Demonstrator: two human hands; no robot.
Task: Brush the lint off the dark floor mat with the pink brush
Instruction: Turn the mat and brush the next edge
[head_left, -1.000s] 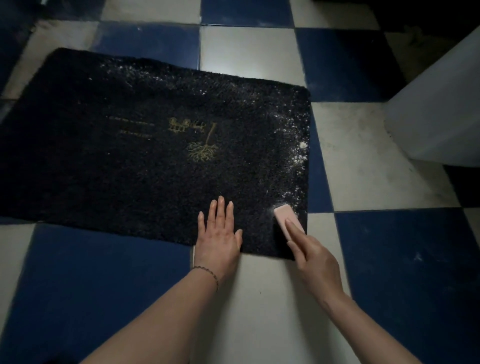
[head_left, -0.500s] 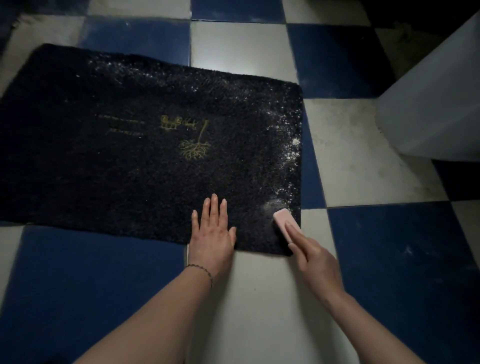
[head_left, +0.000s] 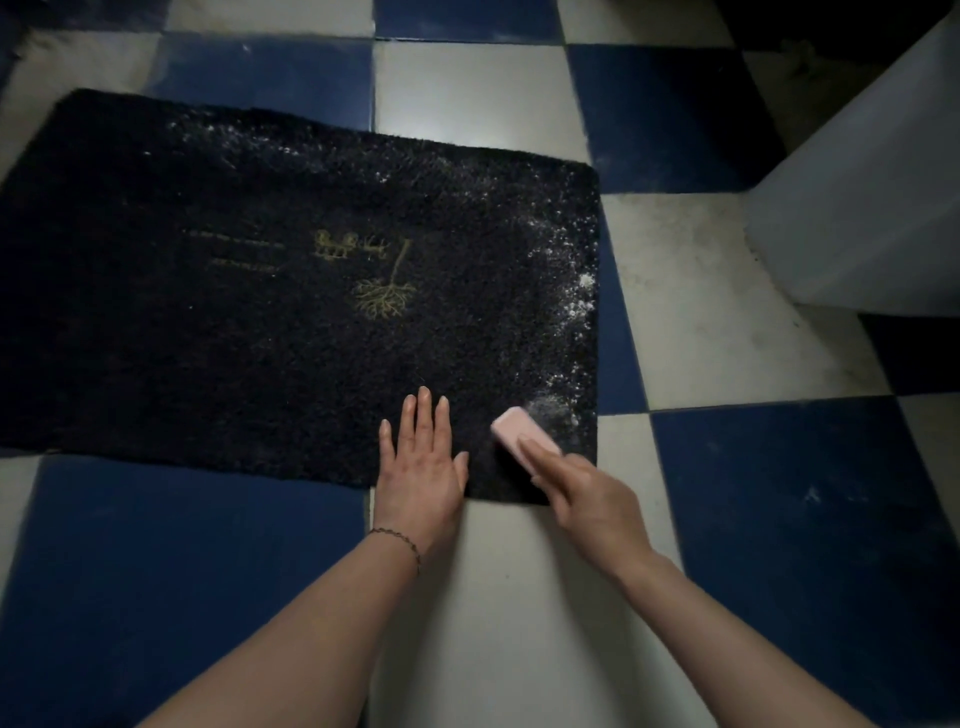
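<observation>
A dark shaggy floor mat (head_left: 218, 332) with a gold tree motif lies on the checkered floor. White lint (head_left: 574, 306) speckles its right edge and far edge. My left hand (head_left: 421, 467) presses flat on the mat's near edge, fingers straight. My right hand (head_left: 587, 499) grips the pink brush (head_left: 522, 436), which rests on the mat near its front right corner, just left of a lint patch. My fingers cover the brush's near end.
Blue and white floor tiles (head_left: 737, 312) surround the mat. A large pale object (head_left: 872, 208) stands on the floor at the right, a short way from the mat's right edge.
The brush and my right hand have shifted slightly left over the mat's front right corner. My left hand stays pressed in place.
</observation>
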